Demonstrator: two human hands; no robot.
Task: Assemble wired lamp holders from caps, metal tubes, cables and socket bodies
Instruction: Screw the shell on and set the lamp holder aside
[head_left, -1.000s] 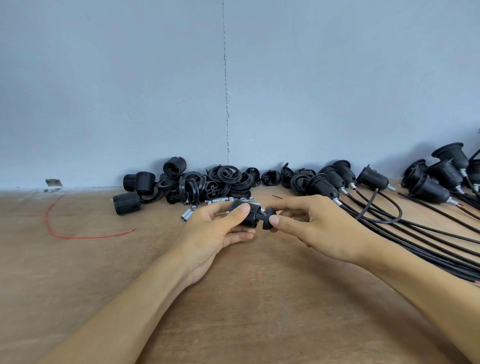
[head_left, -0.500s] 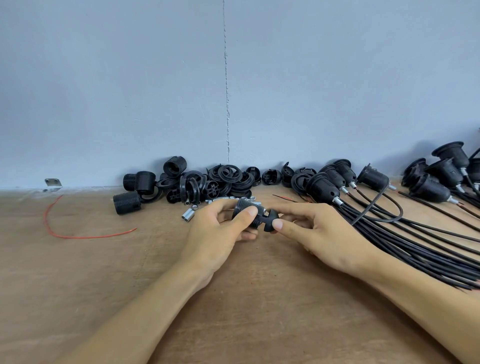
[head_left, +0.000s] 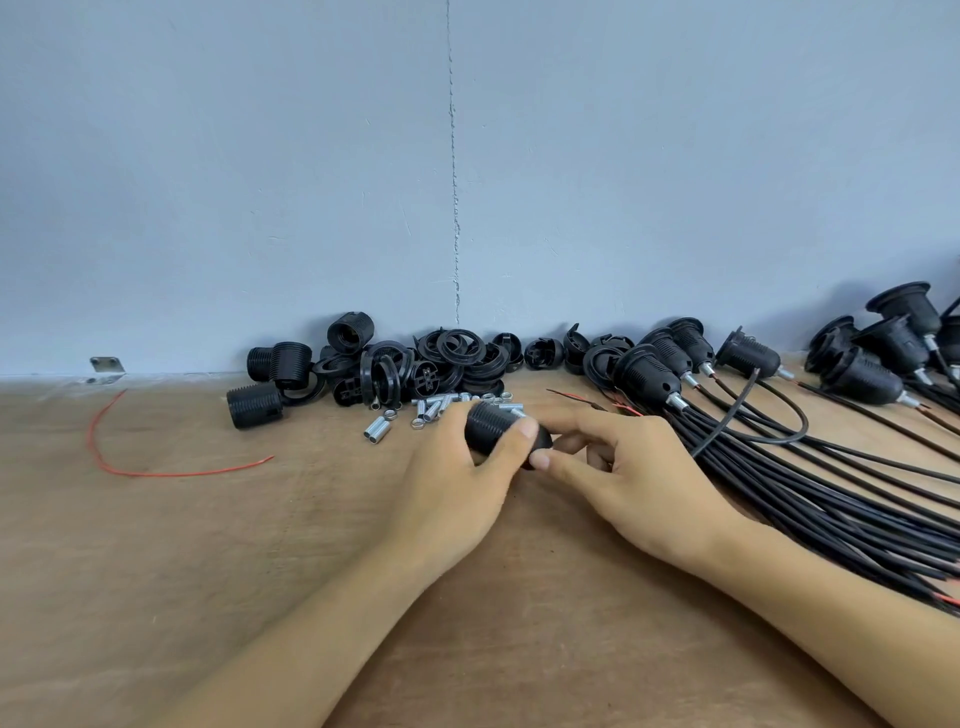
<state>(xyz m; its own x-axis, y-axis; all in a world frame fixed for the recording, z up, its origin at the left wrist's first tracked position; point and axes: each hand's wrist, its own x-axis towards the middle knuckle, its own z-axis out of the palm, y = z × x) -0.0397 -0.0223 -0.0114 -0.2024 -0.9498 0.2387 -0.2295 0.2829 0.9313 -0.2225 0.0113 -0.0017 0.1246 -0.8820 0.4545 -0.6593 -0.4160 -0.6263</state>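
While gripping the socket body (head_left: 488, 422) round its ribbed barrel, thumb across it, steadies it with the left hand (head_left: 457, 483), likely to free the right hand (head_left: 641, 480) for twisting. Pinches the cap (head_left: 543, 442) between right thumb and forefinger, other fingers loosely bent. Held low over the worktop (head_left: 249, 571), midway along, nearer the far edge, just in front of the loose metal tubes (head_left: 431, 408). Lies roughly level, long axis left to right: ribbed end leftward, cap end towards the cables (head_left: 779, 499).
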